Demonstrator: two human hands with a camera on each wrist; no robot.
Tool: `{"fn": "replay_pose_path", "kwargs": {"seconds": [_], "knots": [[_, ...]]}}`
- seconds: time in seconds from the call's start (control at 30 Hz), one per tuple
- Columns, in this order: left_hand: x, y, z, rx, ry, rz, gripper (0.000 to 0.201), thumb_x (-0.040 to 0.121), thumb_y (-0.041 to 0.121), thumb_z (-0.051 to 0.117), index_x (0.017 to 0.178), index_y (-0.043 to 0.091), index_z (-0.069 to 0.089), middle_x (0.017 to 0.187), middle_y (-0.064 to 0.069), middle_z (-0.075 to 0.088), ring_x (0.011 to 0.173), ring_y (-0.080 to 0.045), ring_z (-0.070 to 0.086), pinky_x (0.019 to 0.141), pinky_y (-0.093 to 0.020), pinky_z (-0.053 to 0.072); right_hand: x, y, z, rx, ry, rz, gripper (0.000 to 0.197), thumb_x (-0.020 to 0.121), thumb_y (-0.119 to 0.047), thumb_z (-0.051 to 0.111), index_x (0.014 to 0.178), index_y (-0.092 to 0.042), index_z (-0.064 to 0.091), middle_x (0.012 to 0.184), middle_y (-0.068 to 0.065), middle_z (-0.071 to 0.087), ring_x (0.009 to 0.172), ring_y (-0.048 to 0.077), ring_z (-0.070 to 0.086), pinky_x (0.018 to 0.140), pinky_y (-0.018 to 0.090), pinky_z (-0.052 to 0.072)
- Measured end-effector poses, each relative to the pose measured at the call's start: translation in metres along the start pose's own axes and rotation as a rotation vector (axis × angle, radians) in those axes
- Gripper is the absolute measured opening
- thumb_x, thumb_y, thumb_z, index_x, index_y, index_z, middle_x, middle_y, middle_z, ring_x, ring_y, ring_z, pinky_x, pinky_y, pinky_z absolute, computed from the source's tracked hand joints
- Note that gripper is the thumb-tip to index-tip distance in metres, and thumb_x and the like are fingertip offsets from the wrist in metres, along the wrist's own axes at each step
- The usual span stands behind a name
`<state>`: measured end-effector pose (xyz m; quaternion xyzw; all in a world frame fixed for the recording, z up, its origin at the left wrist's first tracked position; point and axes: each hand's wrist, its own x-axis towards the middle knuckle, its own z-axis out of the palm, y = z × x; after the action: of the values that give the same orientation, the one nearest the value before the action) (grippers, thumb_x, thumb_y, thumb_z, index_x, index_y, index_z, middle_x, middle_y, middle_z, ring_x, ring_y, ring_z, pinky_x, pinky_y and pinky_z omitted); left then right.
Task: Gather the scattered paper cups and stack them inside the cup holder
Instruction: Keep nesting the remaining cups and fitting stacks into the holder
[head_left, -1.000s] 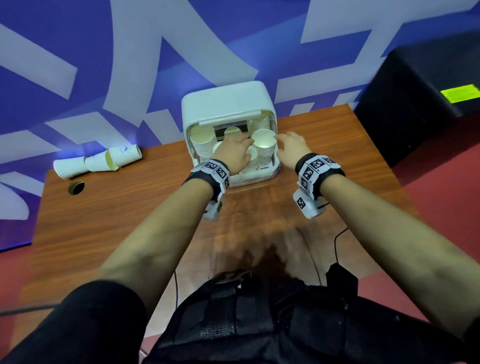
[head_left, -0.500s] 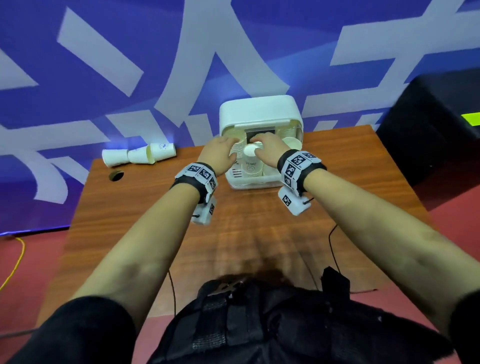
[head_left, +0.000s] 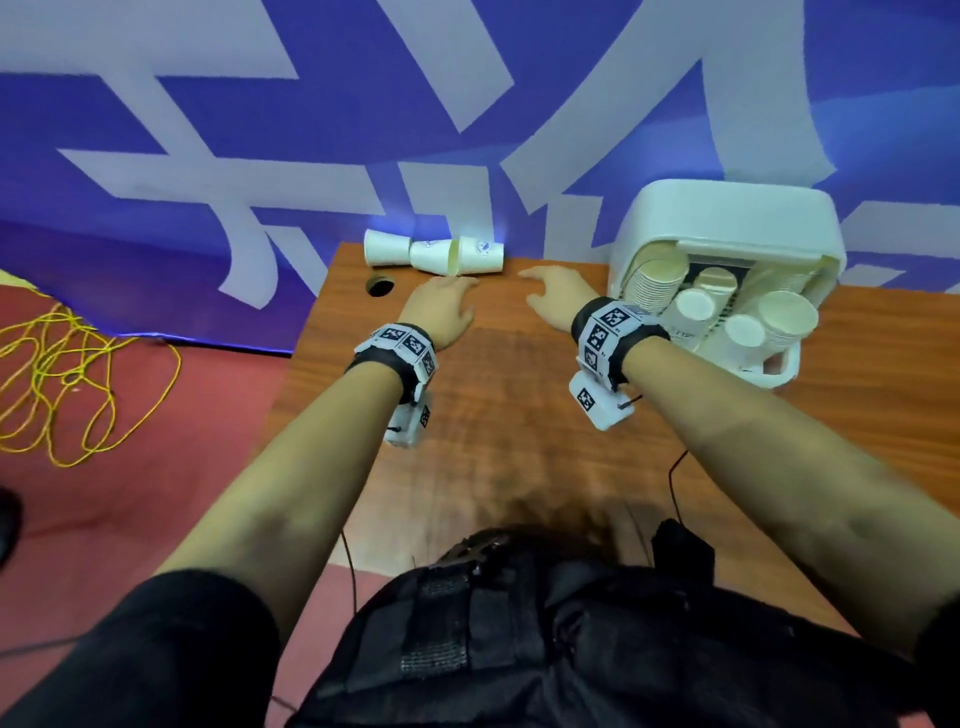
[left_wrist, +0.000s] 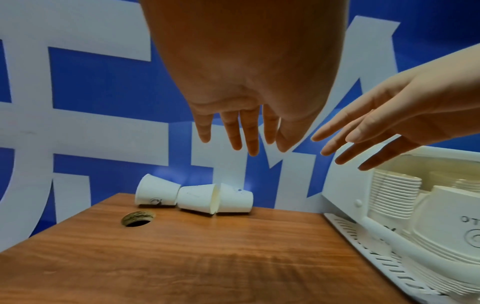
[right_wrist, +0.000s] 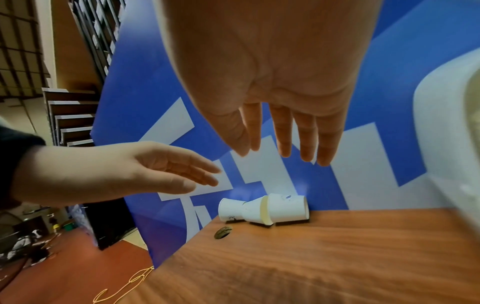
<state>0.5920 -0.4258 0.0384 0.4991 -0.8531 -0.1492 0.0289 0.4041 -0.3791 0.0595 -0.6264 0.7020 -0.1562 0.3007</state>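
Three white paper cups lie on their sides in a row at the table's far left edge: a left cup (head_left: 385, 247), a middle cup (head_left: 434, 256) and a right cup (head_left: 481, 254). The same row shows in the left wrist view (left_wrist: 197, 197) and the right wrist view (right_wrist: 262, 209). My left hand (head_left: 441, 306) hovers just short of them with fingers straight and empty. My right hand (head_left: 553, 293) is beside it, also open and empty. The white cup holder (head_left: 727, 218) stands at the right with stacks of cups (head_left: 655, 283) inside.
A round cable hole (head_left: 380, 285) sits in the wooden table (head_left: 519, 441) near the cups. A blue and white wall panel (head_left: 260, 130) rises right behind the table. Yellow cable (head_left: 62, 384) lies on the red floor to the left.
Both hands have left the cup holder and moved left across the table toward the three lying cups. The head view has swung left, so the holder now sits at the right.
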Motion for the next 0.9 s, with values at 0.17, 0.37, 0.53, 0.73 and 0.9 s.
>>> {"fn": "replay_pose_path", "kwargs": {"seconds": [0.17, 0.37, 0.53, 0.73, 0.9], "knots": [[0.016, -0.053, 0.002, -0.049, -0.063, -0.038, 0.051, 0.094, 0.019, 0.051, 0.143, 0.014, 0.040, 0.143, -0.011, 0.047, 0.131, -0.028, 0.041, 0.107, -0.040, 0.036, 0.039, -0.025, 0.036, 0.001, -0.043, 0.059, 0.051, 0.092, -0.010, 0.046, 0.143, -0.014, 0.041, 0.141, 0.013, 0.046, 0.113, 0.027, 0.056, 0.087, 0.028, 0.043], [0.054, -0.090, 0.013, -0.109, -0.129, -0.027, 0.051, 0.093, 0.020, 0.051, 0.143, 0.014, 0.040, 0.141, -0.011, 0.048, 0.130, -0.028, 0.041, 0.108, -0.041, 0.035, 0.075, -0.022, 0.068, 0.060, -0.038, 0.202, 0.049, 0.093, -0.010, 0.046, 0.142, -0.015, 0.042, 0.137, 0.011, 0.051, 0.112, 0.027, 0.058, 0.088, 0.030, 0.046], [0.089, -0.103, 0.030, -0.191, -0.169, -0.024, 0.053, 0.095, 0.022, 0.051, 0.145, 0.013, 0.036, 0.147, -0.011, 0.041, 0.135, -0.027, 0.036, 0.111, -0.037, 0.030, 0.101, -0.012, 0.081, 0.083, -0.014, 0.285, 0.050, 0.094, -0.010, 0.047, 0.143, -0.015, 0.040, 0.139, 0.011, 0.050, 0.114, 0.026, 0.057, 0.092, 0.031, 0.045], [0.134, -0.107, 0.049, -0.271, -0.213, -0.075, 0.060, 0.096, 0.018, 0.051, 0.149, 0.008, 0.025, 0.150, -0.014, 0.034, 0.138, -0.027, 0.033, 0.112, -0.033, 0.026, 0.149, -0.002, 0.080, 0.152, 0.052, 0.387, 0.053, 0.092, -0.011, 0.048, 0.144, -0.015, 0.038, 0.139, 0.012, 0.049, 0.123, 0.026, 0.049, 0.092, 0.024, 0.038], [0.160, -0.106, 0.065, -0.385, -0.219, -0.157, 0.079, 0.090, 0.014, 0.055, 0.152, 0.010, 0.008, 0.142, -0.016, 0.043, 0.129, -0.030, 0.043, 0.105, -0.038, 0.037, 0.188, 0.003, 0.080, 0.202, 0.069, 0.407, 0.048, 0.092, -0.006, 0.046, 0.140, -0.009, 0.040, 0.139, 0.012, 0.049, 0.127, 0.028, 0.045, 0.100, 0.027, 0.034]]}}
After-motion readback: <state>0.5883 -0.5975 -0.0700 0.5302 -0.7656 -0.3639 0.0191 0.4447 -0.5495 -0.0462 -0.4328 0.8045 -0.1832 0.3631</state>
